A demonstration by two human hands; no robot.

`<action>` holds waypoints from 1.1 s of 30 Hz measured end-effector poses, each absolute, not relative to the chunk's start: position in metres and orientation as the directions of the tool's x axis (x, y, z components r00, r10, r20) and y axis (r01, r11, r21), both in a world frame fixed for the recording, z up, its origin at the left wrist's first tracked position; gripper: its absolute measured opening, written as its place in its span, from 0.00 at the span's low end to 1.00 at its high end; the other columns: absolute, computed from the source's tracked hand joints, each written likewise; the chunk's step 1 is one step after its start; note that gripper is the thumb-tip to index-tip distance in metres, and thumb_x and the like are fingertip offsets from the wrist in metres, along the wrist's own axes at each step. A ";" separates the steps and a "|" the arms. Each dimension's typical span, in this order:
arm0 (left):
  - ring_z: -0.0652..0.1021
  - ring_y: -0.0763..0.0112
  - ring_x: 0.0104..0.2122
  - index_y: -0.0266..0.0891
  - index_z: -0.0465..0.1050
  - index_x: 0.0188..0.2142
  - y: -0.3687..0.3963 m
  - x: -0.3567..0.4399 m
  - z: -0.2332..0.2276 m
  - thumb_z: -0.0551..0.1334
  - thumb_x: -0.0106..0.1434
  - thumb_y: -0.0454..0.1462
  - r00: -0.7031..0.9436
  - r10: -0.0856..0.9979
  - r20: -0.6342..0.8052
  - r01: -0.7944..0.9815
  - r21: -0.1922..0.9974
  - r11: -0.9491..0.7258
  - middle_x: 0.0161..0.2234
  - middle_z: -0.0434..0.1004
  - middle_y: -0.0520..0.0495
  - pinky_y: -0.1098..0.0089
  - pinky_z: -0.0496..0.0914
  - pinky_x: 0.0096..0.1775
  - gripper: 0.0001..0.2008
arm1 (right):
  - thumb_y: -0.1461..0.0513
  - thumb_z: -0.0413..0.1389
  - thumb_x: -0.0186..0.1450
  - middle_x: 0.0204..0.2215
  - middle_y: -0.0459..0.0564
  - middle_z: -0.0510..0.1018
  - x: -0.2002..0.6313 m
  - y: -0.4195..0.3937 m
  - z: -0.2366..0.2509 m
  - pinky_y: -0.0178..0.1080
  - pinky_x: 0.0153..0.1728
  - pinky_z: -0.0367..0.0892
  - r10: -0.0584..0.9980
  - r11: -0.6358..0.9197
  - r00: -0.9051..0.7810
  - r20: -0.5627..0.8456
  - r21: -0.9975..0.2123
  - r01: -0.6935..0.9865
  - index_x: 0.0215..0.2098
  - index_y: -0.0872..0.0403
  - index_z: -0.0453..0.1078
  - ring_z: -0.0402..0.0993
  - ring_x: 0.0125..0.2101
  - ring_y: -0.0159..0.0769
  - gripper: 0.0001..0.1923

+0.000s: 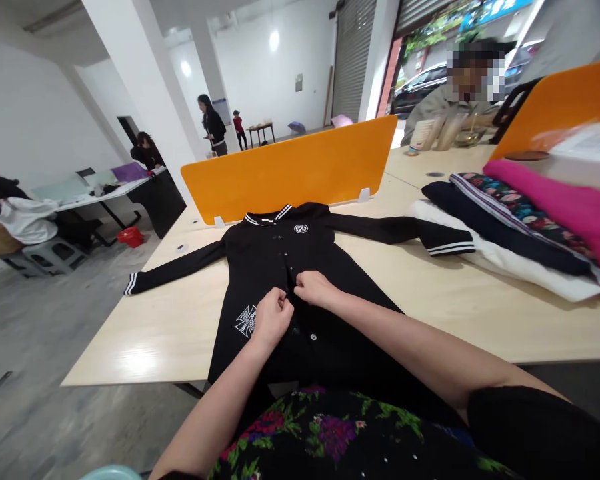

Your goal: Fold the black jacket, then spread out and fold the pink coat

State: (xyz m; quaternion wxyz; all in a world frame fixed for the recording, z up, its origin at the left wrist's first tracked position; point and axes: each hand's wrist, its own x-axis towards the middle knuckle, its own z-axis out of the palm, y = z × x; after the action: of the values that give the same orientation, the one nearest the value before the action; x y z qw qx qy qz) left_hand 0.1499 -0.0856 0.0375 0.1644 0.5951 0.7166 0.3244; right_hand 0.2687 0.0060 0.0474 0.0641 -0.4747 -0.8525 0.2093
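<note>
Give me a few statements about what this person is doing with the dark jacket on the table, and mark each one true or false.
1. The black snap-front jacket with white-striped cuffs lies spread flat on the pale wooden table. True.
2. Both hands pinch the jacket's front opening. True: the left hand and right hand meet at its snap line.
3. The jacket's sleeves are folded under its body. False: both stretch out sideways.
4. An orange plastic divider panel stands behind the collar. True.
5. The stack of folded clothes topped by pink fabric sits to the person's left. False: it is to their right.
</note>
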 end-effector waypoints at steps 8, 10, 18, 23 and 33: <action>0.75 0.71 0.34 0.40 0.71 0.33 -0.087 0.156 0.022 0.50 0.66 0.34 0.011 0.996 0.084 0.915 0.401 -0.044 0.34 0.72 0.47 0.70 0.68 0.40 0.12 | 0.60 0.45 0.69 0.46 0.56 0.77 0.285 0.021 0.036 0.42 0.47 0.66 0.823 0.568 -0.531 0.203 -0.316 0.760 0.47 0.55 0.72 0.73 0.47 0.43 0.16; 0.75 0.67 0.42 0.38 0.72 0.39 -0.092 0.157 0.018 0.47 0.69 0.37 0.051 0.979 0.198 0.940 0.321 -0.113 0.42 0.73 0.42 0.67 0.69 0.45 0.15 | 0.57 0.45 0.70 0.58 0.58 0.68 0.288 0.026 0.026 0.52 0.57 0.58 0.792 0.608 -0.557 0.248 -0.240 0.757 0.58 0.54 0.65 0.62 0.58 0.48 0.21; 0.53 0.47 0.65 0.46 0.56 0.64 -0.109 0.157 -0.007 0.52 0.66 0.51 0.341 0.924 0.174 0.933 0.062 -0.356 0.66 0.52 0.41 0.42 0.52 0.61 0.29 | 0.52 0.44 0.70 0.67 0.54 0.53 0.296 0.049 -0.005 0.57 0.63 0.45 0.745 0.648 -0.649 0.156 -0.400 0.648 0.65 0.52 0.55 0.44 0.66 0.44 0.28; 0.56 0.57 0.65 0.44 0.50 0.66 -0.086 0.143 0.012 0.49 0.68 0.48 0.297 0.938 0.177 0.930 0.167 -0.326 0.68 0.44 0.40 0.48 0.57 0.60 0.29 | 0.52 0.50 0.67 0.62 0.56 0.63 0.331 0.072 -0.002 0.51 0.61 0.53 0.707 0.674 -0.675 0.210 -0.490 0.553 0.61 0.52 0.63 0.55 0.63 0.44 0.27; 0.51 0.50 0.66 0.46 0.57 0.63 0.045 0.135 0.024 0.49 0.68 0.48 0.197 0.956 0.219 0.978 0.031 -0.208 0.67 0.50 0.43 0.43 0.53 0.60 0.26 | 0.67 0.47 0.65 0.55 0.66 0.66 0.468 0.144 0.039 0.52 0.45 0.63 0.918 -0.023 0.057 0.392 -0.089 0.996 0.55 0.58 0.66 0.64 0.50 0.53 0.20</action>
State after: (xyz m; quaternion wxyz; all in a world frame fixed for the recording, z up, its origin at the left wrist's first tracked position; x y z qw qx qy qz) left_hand 0.1345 0.0446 0.0238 -0.0573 0.7714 0.6266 0.0951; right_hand 0.4677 0.1441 0.0388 0.1715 -0.7064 -0.6774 -0.1128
